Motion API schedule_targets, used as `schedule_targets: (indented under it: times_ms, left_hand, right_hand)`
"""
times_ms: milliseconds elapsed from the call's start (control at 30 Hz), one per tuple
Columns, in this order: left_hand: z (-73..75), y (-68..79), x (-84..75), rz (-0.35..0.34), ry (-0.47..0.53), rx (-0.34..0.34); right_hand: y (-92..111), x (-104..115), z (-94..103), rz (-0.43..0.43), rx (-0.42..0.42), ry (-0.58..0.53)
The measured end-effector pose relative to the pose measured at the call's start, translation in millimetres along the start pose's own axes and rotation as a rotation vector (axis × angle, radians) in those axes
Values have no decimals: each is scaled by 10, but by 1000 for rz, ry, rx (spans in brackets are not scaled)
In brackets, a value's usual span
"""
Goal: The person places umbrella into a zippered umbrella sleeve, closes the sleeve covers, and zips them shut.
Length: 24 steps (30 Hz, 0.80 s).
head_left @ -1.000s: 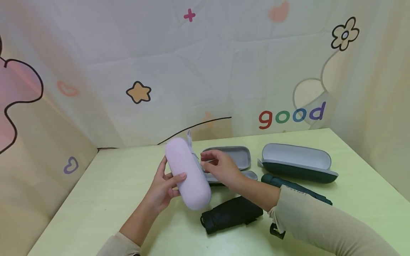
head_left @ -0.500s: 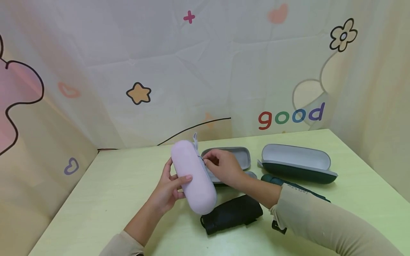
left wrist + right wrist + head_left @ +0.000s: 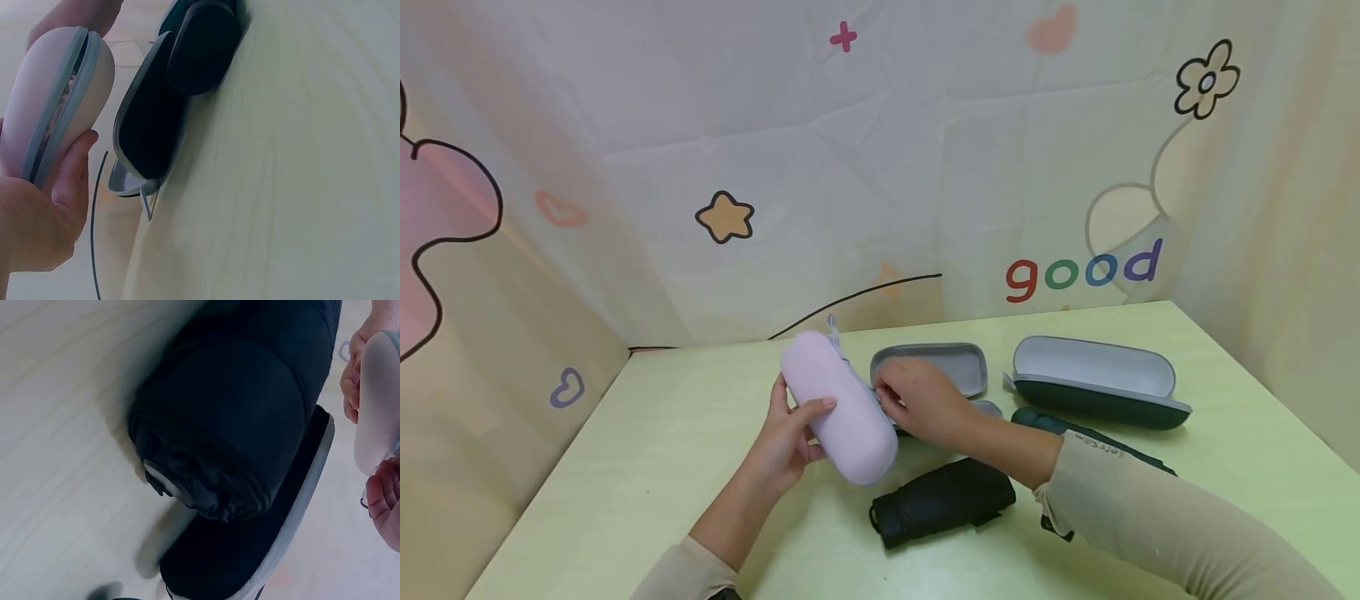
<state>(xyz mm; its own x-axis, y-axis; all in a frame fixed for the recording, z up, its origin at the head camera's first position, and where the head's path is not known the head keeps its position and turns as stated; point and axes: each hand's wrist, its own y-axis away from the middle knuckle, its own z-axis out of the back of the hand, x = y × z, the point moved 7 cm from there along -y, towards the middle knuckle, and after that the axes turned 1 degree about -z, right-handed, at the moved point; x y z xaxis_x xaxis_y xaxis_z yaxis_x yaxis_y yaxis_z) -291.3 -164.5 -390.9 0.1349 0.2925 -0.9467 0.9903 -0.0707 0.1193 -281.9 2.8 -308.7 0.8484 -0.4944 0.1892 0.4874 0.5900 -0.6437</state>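
A pale pink zip-up hard case (image 3: 838, 408) is held raised and tilted over the table. My left hand (image 3: 786, 442) grips it from the left, thumb across its front. My right hand (image 3: 925, 400) is at the case's right edge, fingertips curled in and pinching at the zipper pull, which the fingers hide. The left wrist view shows the grey-blue zipper tape (image 3: 72, 106) parted along the seam, with pale pink folded fabric (image 3: 58, 112) in the gap. A strap loop (image 3: 833, 325) sticks up at the case's top end.
Below the hands lies a rolled black folding umbrella (image 3: 943, 500). An open grey-lined case (image 3: 958, 364) stands behind my right hand. At right is an open dark green case (image 3: 1097, 400), with a dark green rolled umbrella (image 3: 1037, 421) in front, partly under the forearm.
The right hand has come to the case's edge, pinched there and slid a little down along it. The case shifted right, then back left, in the left hand's grip.
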Motion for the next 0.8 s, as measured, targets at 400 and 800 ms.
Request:
schedule_targets:
  times_ms: [400, 800]
  left_hand:
    - [73, -11, -35, -18, 20, -14]
    - [174, -60, -51, -21, 66, -94]
  right_hand:
    - [55, 22, -46, 34, 17, 42]
    - [135, 59, -53, 76, 62, 75]
